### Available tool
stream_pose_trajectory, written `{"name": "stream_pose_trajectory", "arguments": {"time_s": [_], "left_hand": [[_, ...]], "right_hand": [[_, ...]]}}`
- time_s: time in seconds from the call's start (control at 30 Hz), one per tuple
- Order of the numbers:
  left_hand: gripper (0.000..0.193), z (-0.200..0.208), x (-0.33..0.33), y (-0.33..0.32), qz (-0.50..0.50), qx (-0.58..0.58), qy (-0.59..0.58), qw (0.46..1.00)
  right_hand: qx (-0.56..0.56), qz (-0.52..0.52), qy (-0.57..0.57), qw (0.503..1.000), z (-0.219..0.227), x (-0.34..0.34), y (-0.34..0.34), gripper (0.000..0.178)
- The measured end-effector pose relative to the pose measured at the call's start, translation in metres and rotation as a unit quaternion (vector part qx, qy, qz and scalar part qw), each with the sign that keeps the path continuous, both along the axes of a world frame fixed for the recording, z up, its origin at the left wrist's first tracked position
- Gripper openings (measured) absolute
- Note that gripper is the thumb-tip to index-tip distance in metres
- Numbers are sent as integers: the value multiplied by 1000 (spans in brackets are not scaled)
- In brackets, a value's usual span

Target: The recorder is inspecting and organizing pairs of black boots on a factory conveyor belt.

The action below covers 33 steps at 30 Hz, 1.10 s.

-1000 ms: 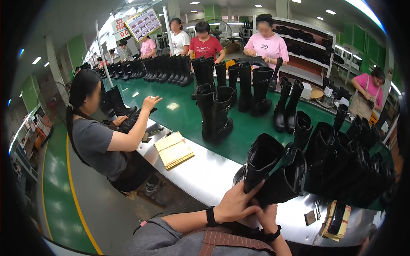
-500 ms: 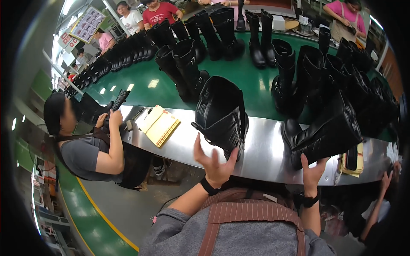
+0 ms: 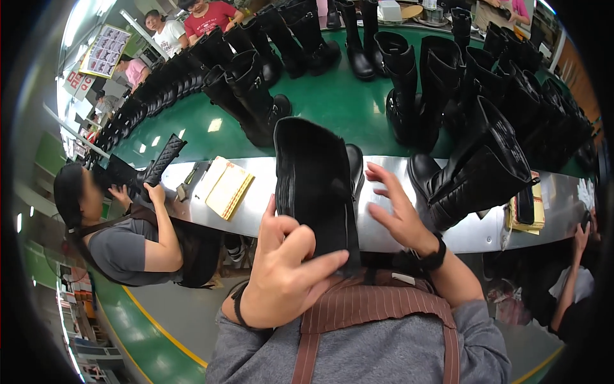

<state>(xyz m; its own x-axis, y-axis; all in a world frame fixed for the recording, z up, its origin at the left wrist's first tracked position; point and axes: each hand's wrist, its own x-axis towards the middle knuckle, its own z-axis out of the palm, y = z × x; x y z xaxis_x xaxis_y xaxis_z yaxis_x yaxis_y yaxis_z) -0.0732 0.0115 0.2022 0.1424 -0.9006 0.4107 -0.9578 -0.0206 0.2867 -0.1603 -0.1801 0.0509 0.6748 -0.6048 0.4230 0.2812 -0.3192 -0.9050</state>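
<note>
A tall black boot [image 3: 313, 185] is in front of me at the bench edge, its shaft toward me and its toe partly showing behind on the right. My left hand [image 3: 284, 269] grips the near part of the shaft, one finger along its left edge and another laid across its lower front. Part of that grip is hidden behind the hand. To the right of the boot, my right hand [image 3: 401, 214] is raised with fingers spread, holding nothing. Beyond it, a second black boot [image 3: 476, 176] with a quilted shaft stands tilted on the metal bench edge.
Many black boots [image 3: 246, 96] stand on the green table [image 3: 320, 96]. Yellow paper pads [image 3: 224, 185] lie on the metal strip [image 3: 256, 185] to the left. A dark phone-like object [image 3: 526, 206] rests on more yellow pads at right. Co-workers [image 3: 137, 237] sit on both sides.
The near boot has turned and come toward me, now with my left hand on it. My right hand has left the quilted boot and moved left, fingers spread. The view has shifted slightly.
</note>
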Motion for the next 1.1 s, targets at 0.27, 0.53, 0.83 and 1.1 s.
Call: {"name": "stream_pose_trajectory", "arguments": {"time_s": [0.27,0.53,0.83,1.1], "left_hand": [[35,-7,15,30,-144,87,-24,985],[87,-86,45,-57,212,-351,-26,912],[49,-219,38,-64,133,-62,485,862],[27,-220,49,-63,130,-115,474,863]], "right_hand": [[-179,6,170,969,-2,41,-17,21],[-184,-13,160,970,-30,33,-29,29],[-55,40,292,954,-67,9,-17,29],[139,219,373,891,-78,30,-25,33]]}}
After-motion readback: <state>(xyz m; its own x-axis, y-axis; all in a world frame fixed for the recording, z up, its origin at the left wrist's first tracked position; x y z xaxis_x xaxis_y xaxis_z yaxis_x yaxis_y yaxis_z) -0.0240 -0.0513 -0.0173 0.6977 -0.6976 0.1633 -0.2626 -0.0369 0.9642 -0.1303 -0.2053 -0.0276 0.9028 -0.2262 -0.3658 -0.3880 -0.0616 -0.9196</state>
